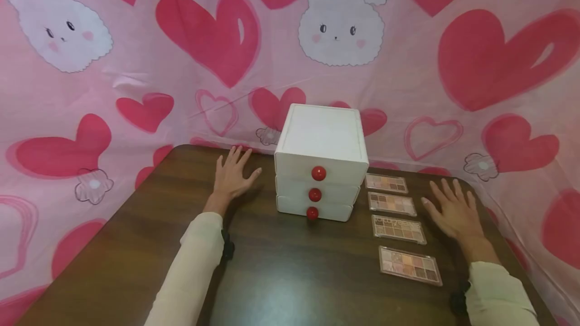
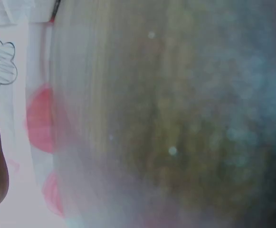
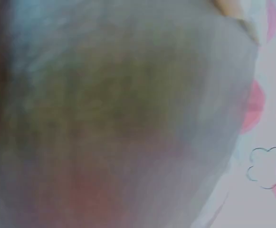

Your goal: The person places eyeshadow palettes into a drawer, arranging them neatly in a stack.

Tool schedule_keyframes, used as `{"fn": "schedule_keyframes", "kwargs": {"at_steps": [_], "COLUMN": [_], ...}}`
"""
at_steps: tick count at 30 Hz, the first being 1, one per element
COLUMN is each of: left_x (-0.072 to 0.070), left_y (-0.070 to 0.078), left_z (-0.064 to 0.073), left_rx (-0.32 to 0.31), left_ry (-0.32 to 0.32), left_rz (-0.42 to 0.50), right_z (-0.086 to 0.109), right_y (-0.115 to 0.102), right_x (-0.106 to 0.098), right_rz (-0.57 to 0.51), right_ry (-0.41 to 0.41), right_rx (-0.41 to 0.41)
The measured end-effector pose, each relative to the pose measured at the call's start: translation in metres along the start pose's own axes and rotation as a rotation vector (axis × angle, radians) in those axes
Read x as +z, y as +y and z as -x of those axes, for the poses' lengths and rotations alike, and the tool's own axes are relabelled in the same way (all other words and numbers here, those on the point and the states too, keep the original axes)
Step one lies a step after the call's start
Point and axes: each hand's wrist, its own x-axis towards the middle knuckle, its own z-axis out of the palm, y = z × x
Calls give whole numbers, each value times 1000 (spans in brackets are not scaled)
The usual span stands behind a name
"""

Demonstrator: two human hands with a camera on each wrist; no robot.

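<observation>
My left hand (image 1: 232,176) is over the dark wooden table, left of a white three-drawer box (image 1: 320,132), its fingers spread and nothing in them. To the right, my right hand (image 1: 455,211) also has its fingers spread and holds nothing. Between the box and that hand, several eyeshadow palettes lie flat in a column: a far palette (image 1: 386,183), a second one (image 1: 391,204), one with pale lettering on its lid (image 1: 399,229), and a near palette (image 1: 410,265). Each drawer front bears a red round knob (image 1: 319,173). All drawers appear closed. The wrist views show mostly blurred tabletop.
The brown table (image 1: 272,280) has rounded far corners. A pink cloth (image 1: 281,64) printed with hearts and white rabbits hangs right behind it and along both sides. Dark bands (image 1: 228,245) sit at the wrists, by the pale sleeves (image 1: 190,270).
</observation>
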Motion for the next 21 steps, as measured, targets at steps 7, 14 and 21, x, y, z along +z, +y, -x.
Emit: {"fn": "schedule_keyframes", "kwargs": {"at_steps": [7,14,21], "left_x": [-11,-30,-52], "left_y": [17,41,69], "left_z": [0,-7,-11], "left_rx": [11,95,78], "left_ry": [142,237,182], "left_rz": [298,508,929], "right_z": [-3,6,21], "right_y": [-21,-52,-85], "right_x": [-18,-37,-52], "right_rz": [-15,-33,-111], "right_ry": [79,156,99], "right_rx": [-27,-99,-81]}}
